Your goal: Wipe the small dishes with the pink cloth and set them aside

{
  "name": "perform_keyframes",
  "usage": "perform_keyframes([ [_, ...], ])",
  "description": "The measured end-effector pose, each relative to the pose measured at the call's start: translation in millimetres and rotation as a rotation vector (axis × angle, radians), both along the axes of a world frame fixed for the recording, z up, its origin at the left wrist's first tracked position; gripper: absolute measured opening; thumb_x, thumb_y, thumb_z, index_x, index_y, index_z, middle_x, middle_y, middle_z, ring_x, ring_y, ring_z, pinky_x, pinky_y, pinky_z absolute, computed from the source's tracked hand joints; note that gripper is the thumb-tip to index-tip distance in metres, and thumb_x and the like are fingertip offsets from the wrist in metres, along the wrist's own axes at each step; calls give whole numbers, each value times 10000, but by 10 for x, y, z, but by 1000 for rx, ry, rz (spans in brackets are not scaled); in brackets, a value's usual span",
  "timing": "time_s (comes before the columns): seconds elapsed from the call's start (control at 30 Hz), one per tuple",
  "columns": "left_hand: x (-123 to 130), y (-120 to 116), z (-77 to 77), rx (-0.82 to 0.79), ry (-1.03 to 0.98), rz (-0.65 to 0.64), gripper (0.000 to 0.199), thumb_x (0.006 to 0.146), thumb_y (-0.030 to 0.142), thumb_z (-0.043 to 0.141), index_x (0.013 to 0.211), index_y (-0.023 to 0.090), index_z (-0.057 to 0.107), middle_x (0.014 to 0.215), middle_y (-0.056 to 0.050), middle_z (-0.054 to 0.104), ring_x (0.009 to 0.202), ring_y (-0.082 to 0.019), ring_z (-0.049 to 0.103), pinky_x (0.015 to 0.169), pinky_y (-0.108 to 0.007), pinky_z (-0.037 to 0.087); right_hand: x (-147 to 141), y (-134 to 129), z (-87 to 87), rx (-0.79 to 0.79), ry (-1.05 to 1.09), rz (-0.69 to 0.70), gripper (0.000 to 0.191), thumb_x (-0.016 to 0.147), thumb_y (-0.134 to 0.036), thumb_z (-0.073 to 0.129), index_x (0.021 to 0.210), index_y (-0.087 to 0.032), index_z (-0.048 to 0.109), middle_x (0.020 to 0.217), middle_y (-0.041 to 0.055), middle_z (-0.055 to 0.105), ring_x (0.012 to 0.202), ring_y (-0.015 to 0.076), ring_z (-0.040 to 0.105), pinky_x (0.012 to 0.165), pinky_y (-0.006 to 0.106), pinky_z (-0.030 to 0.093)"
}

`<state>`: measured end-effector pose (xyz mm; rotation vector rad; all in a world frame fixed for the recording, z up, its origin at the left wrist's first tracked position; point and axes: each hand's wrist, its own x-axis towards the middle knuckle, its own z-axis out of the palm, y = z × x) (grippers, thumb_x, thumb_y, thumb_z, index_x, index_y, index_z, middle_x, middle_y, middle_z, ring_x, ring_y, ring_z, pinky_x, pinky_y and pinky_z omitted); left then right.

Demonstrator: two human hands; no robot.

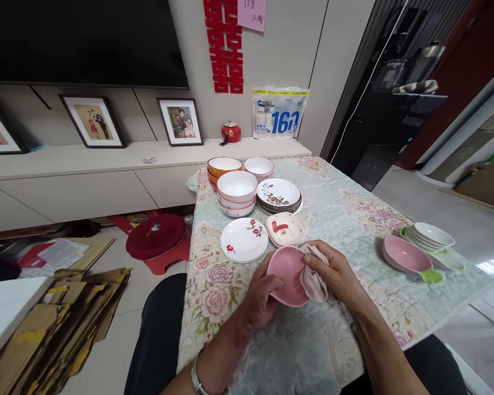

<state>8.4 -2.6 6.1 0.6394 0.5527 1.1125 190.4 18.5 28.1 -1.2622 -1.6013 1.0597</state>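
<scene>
A pink bowl (288, 274) is held tilted above the near part of the table. My left hand (261, 296) is closed on its left rim, with the thumb inside the bowl. Against the bowl's right side, my right hand (331, 266) grips a pale pink cloth (314, 280), which covers that edge. Just beyond the hands lie a white plate with red flowers (242, 241) and a squarish dish with a red pattern (287, 229). The bowl's underside and some of my fingers are hidden.
Stacked white bowls (236, 189), orange bowls (224, 164) and brown-patterned plates (279, 195) stand toward the back. At the right are another pink bowl (403, 255) with a green handle and stacked small white bowls (432, 236). A red stool (158, 238) and flattened cardboard (45, 329) are at left.
</scene>
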Motion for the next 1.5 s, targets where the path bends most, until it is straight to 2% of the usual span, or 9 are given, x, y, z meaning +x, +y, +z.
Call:
perform_keyframes([
  [0.23, -16, -48, 16, 3, 60, -116, 488, 656, 106, 566, 1129, 165, 668, 950, -58, 700, 885, -224, 599, 746, -284, 438, -23, 31, -98, 12, -62, -140, 422, 924, -536, 514, 666, -209, 450, 612, -52, 415, 585, 119, 411, 567, 238, 353],
  [0.4, 24, -51, 40, 13, 45, -41, 500, 654, 115, 587, 1143, 190, 659, 1029, -58, 704, 1014, -257, 595, 864, -321, 444, -104, 10, -126, 112, -270, -270, 397, 953, -539, 424, 753, -213, 531, 638, -21, 521, 607, 158, 490, 594, 272, 381],
  [0.53, 46, -14, 39, -70, -7, 92, 351, 663, 153, 611, 1001, 199, 693, 943, -52, 707, 966, -261, 604, 838, -336, 463, -101, -23, -102, 226, -385, -79, 407, 943, -510, 468, 1173, -201, 598, 1057, 92, 680, 941, 250, 625, 817, 351, 464],
  [0.63, 41, 1, 42, -152, -19, 130, 261, 645, 163, 625, 895, 203, 693, 875, -45, 695, 905, -256, 608, 812, -348, 476, 5, -36, -61, 204, -347, 102, 666, 864, -509, 617, 1446, -242, 436, 1385, 121, 551, 1242, 312, 519, 1023, 445, 406],
  [0.73, 28, -3, 53, -207, -19, 85, 248, 637, 185, 624, 877, 199, 686, 842, -53, 687, 857, -259, 616, 763, -353, 479, 147, -46, -10, 34, -179, 232, 735, 830, -476, 680, 1484, -285, 405, 1465, 91, 494, 1314, 322, 469, 1072, 476, 381],
  [0.9, 2, -18, 55, -126, 33, 22, 299, 651, 180, 617, 938, 182, 698, 864, -65, 700, 872, -264, 625, 729, -329, 462, 204, -58, 34, -222, 112, 213, 660, 797, -429, 730, 1399, -266, 517, 1189, 68, 664, 959, 246, 642, 807, 357, 528],
  [1.1, -20, -16, 71, 47, 46, -82, 629, 627, 128, 587, 1255, 172, 610, 1107, -87, 697, 1077, -302, 584, 834, -336, 446, 77, -44, -17, -256, 129, 41, 373, 833, -513, 674, 1052, -210, 665, 820, 5, 622, 644, 133, 526, 483, 215, 397],
  [1.27, -15, -80, 110, 89, 161, -34, 780, 602, 130, 613, 1374, 210, 529, 1276, -79, 642, 1195, -332, 512, 963, -390, 407, 12, -15, -83, -201, 306, -67, 349, 814, -513, 696, 739, -189, 590, 640, -34, 524, 555, 105, 447, 499, 220, 362],
  [1.5, -5, -72, 61, 98, 139, 48, 715, 638, 154, 605, 1349, 206, 560, 1265, -75, 654, 1195, -331, 526, 985, -401, 405, 104, -38, -29, -397, 423, 45, 435, 706, -383, 808, 1074, -204, 660, 877, 29, 685, 709, 171, 607, 629, 272, 465],
])
